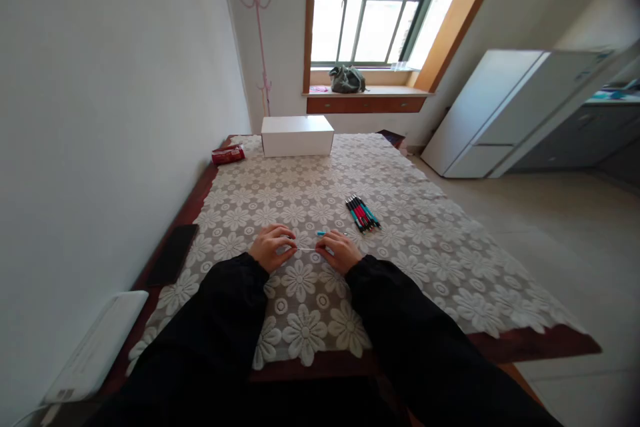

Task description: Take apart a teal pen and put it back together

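A wide worktop (525, 340) filled the scene, covered by a lace cloth (310, 193) with a flower pattern that hung over its near edge. At the far end stood a white box (297, 135), with a red packet (228, 155) just to its left, both pushed well back, which left the middle of the cloth free for the hands. On the bare wood at the left edge lay a dark phone (173, 253), apart from everything else. Right of centre, a bundle of pens (363, 213) in red, teal and black lay side by side, within reach of the right hand.

Nearest the person, both sleeved arms came in from the near edge and met at the middle. The left hand (271, 247) was curled, its fingertips pinching one end of a thin pale refill (307, 249); the right hand (339, 251) was closed on the other end, so the rod ran level between them just above the cloth. A small teal pen part (324, 233) lay just beyond the right hand.
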A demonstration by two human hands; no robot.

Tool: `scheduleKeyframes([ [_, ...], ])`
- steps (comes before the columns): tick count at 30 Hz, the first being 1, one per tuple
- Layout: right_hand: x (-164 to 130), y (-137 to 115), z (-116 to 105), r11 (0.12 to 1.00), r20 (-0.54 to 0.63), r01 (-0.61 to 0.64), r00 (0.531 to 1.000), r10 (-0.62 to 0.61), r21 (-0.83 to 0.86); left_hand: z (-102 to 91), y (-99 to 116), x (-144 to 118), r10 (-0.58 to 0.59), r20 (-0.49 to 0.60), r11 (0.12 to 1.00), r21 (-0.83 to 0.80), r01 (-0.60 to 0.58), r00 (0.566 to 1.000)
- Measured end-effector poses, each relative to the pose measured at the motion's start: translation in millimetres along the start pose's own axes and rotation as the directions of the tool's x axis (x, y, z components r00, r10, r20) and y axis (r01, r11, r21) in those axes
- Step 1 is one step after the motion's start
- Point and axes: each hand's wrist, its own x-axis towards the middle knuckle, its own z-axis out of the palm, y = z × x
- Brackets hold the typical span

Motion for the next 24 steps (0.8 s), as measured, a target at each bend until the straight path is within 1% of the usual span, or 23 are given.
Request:
scheduleKeyframes([
  [6,0.4,0.3,0.6,0.998,-0.009,-0.021,1.0,0.022,0.058,-0.3,1.5,0.3,0.01,-0.009,0.999,-0.03,-0.01,1.0],
  [10,-0.1,1.7,1.0,0.996,-0.027,-0.046,0.999,0.048,0.073,-2.2,0.0,1.0,-0.019,-0.055,0.999,-0.033,0.017,0.998],
  [12,-0.5,2.7,1.0,0.995,-0.033,-0.061,0.997,0.063,0.074,-2.8,-1.8,1.1,-0.058,-0.09,0.998,-0.015,0.057,0.994],
  [15,-1.1,4.8,1.4,0.994,-0.047,-0.087,0.995,0.091,0.071,-1.7,-5.3,0.0,-0.149,-0.12,0.987,0.046,0.156,0.981],
  [19,-1.7,8.2,2.5,0.99,-0.084,-0.137,0.987,0.14,0.044,3.3,-11.2,-3.9,-0.269,-0.088,0.949,0.144,0.279,0.959],
  [21,-2.0,9.4,2.8,0.986,-0.093,-0.162,0.982,0.164,0.023,5.5,-13.9,-5.7,-0.294,-0.076,0.94,0.159,0.303,0.953],
  [24,-2.3,10.4,2.8,0.984,-0.08,-0.177,0.981,0.177,0.0,6.8,-16.5,-6.8,-0.296,-0.07,0.942,0.141,0.303,0.953],
])
